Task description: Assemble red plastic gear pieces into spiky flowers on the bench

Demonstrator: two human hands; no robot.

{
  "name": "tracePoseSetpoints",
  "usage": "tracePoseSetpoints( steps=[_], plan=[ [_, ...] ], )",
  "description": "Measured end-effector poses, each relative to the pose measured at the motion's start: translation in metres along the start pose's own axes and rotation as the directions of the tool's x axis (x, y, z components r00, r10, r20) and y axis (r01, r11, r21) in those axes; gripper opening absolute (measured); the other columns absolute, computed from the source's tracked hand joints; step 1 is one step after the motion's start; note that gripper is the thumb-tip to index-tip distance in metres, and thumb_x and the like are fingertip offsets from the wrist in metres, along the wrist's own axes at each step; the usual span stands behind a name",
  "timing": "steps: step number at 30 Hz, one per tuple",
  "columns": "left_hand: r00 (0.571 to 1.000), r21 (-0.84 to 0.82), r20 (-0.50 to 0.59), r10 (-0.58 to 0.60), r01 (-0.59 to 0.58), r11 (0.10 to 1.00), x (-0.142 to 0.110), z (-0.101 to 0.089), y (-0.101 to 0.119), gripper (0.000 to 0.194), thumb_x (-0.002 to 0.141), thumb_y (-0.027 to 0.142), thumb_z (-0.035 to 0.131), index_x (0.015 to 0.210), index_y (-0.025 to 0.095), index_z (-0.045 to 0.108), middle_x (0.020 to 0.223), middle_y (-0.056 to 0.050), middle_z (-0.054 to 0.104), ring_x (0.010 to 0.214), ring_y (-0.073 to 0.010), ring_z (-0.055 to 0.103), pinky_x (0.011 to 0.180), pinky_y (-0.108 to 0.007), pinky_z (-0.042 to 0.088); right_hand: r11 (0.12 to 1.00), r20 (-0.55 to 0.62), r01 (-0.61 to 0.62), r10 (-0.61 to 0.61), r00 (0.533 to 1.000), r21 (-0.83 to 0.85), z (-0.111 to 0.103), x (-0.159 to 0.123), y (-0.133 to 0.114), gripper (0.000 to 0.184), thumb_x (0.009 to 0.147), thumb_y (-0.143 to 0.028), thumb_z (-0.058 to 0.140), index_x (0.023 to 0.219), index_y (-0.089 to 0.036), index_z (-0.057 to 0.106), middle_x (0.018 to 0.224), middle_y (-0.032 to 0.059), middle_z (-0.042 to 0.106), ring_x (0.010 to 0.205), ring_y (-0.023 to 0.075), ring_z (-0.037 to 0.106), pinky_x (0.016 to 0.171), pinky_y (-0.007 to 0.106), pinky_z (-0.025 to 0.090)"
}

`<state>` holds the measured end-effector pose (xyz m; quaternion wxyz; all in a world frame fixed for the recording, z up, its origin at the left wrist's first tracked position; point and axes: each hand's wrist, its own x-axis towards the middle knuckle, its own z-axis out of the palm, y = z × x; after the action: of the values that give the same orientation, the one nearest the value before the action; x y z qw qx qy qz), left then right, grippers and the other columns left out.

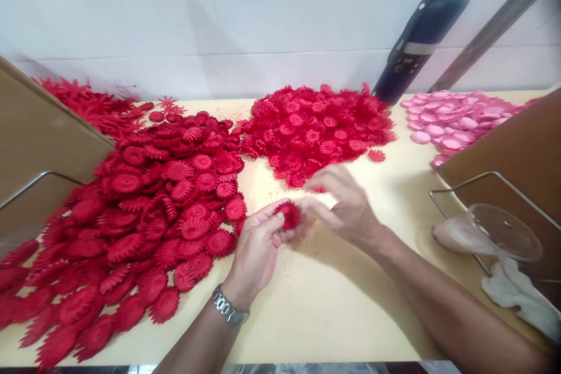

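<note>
Between thumb and fingers of the left hand (258, 245), in a light, nearly closed grip, sits a red petalled disc (290, 215), just above the tabletop (272, 315). Beside that grip, the blurred right hand (346, 204) has its fingers partly open; whether they hold anything, I cannot tell. The disc looks light, its fringe soft and easily bent, best pinched near the centre.

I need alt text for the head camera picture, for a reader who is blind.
The left hand holds a small red flower piece above a pale table, the blurred right hand close beside it. Around them lie heaps of red pieces, with pink ones at far right, before a white wall.
</note>
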<state>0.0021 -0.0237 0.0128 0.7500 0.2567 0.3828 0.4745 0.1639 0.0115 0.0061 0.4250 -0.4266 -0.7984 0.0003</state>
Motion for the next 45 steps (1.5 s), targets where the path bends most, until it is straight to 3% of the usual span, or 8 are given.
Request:
tracePoseSetpoints(
  steps=[3, 7, 14, 18, 22, 29, 39, 45],
  plan=[
    [0.999, 0.018, 0.051, -0.006, 0.005, 1.0, 0.001, 0.0, -0.001, 0.018, 0.072, 0.01, 0.055, 0.086, 0.012, 0.067, 0.082, -0.006, 0.068, 0.075, -0.0135, 0.062, 0.078, -0.03, 0.05, 0.992, 0.201, 0.02, -0.045, 0.978, 0.124, 0.013, -0.005, -0.017, 0.01, 0.082, -0.025, 0.054, 0.077, -0.017, 0.056, 0.068, 0.0031, 0.054, 0.064, 0.0151, 0.047, 0.062, 0.031, 0.038],
    [0.999, 0.088, 0.037, 0.027, -0.03, 0.996, 0.0, 0.0, -0.004, 0.015, 0.073, 0.012, 0.056, 0.082, 0.012, 0.068, 0.08, -0.005, 0.068, 0.076, -0.0136, 0.062, 0.075, -0.027, 0.05, 0.98, 0.2, -0.045, 0.005, 0.98, 0.193, 0.018, -0.008, -0.02, 0.013, 0.083, -0.017, 0.05, 0.071, -0.017, 0.054, 0.065, 0.0021, 0.052, 0.062, 0.0141, 0.046, 0.061, 0.029, 0.036],
    [0.995, 0.139, -0.07, 0.067, -0.057, 0.989, 0.0, 0.002, -0.006, 0.022, 0.069, 0.014, 0.059, 0.089, 0.012, 0.068, 0.086, -0.007, 0.07, 0.08, -0.0173, 0.063, 0.075, -0.033, 0.051, 0.951, 0.031, -0.211, 0.21, 0.977, 0.225, 0.014, -0.006, -0.015, 0.015, 0.082, -0.017, 0.048, 0.067, -0.019, 0.05, 0.06, 0.0, 0.05, 0.056, 0.013, 0.046, 0.053, 0.026, 0.037],
    [0.987, 0.126, -0.156, 0.032, -0.012, 0.992, -0.001, 0.002, -0.003, 0.019, 0.068, 0.014, 0.061, 0.086, 0.01, 0.067, 0.077, -0.008, 0.07, 0.074, -0.0186, 0.066, 0.076, -0.035, 0.051, 0.939, -0.181, -0.341, 0.327, 0.927, -0.046, 0.002, -0.002, 0.015, 0.011, 0.082, -0.018, 0.047, 0.073, -0.018, 0.054, 0.068, 0.0037, 0.053, 0.065, 0.0171, 0.051, 0.059, 0.031, 0.041],
    [0.995, 0.083, -0.096, 0.015, -0.007, 0.997, -0.001, 0.0, 0.0, 0.014, 0.07, 0.014, 0.059, 0.082, 0.01, 0.066, 0.08, -0.008, 0.069, 0.078, -0.0187, 0.065, 0.081, -0.036, 0.05, 0.952, -0.228, -0.194, 0.14, 0.964, -0.236, -0.006, 0.0, 0.024, 0.019, 0.081, -0.025, 0.052, 0.097, -0.017, 0.058, 0.097, 0.0111, 0.057, 0.092, 0.0247, 0.051, 0.078, 0.04, 0.041],
    [0.999, 0.106, 0.037, 0.035, -0.039, 0.994, 0.001, -0.001, -0.004, 0.026, 0.074, 0.012, 0.053, 0.096, 0.013, 0.067, 0.086, -0.006, 0.069, 0.079, -0.0154, 0.063, 0.075, -0.029, 0.05, 0.99, 0.194, 0.134, -0.141, 0.971, 0.049, 0.016, -0.008, -0.017, 0.01, 0.082, -0.02, 0.053, 0.073, -0.017, 0.056, 0.068, 0.0028, 0.052, 0.064, 0.0151, 0.045, 0.061, 0.03, 0.037],
    [0.993, 0.243, -0.047, 0.11, -0.095, 0.965, 0.002, -0.003, -0.012, 0.03, 0.072, 0.017, 0.058, 0.101, 0.013, 0.067, 0.098, -0.009, 0.068, 0.091, -0.0196, 0.061, 0.081, -0.034, 0.049, 0.943, 0.153, -0.181, 0.142, 0.978, 0.278, 0.014, -0.007, -0.021, 0.012, 0.079, -0.015, 0.048, 0.068, -0.017, 0.047, 0.065, 0.0013, 0.049, 0.061, 0.0133, 0.045, 0.057, 0.027, 0.037],
    [0.99, 0.129, -0.131, 0.056, -0.039, 0.991, -0.001, 0.003, -0.004, 0.024, 0.067, 0.013, 0.061, 0.09, 0.01, 0.066, 0.077, -0.007, 0.069, 0.071, -0.0167, 0.065, 0.072, -0.033, 0.052, 0.929, -0.077, -0.366, 0.369, 0.926, 0.053, 0.007, -0.003, 0.005, 0.013, 0.08, -0.016, 0.046, 0.067, -0.019, 0.047, 0.065, 0.0021, 0.05, 0.062, 0.0155, 0.048, 0.057, 0.029, 0.039]
  ],
)
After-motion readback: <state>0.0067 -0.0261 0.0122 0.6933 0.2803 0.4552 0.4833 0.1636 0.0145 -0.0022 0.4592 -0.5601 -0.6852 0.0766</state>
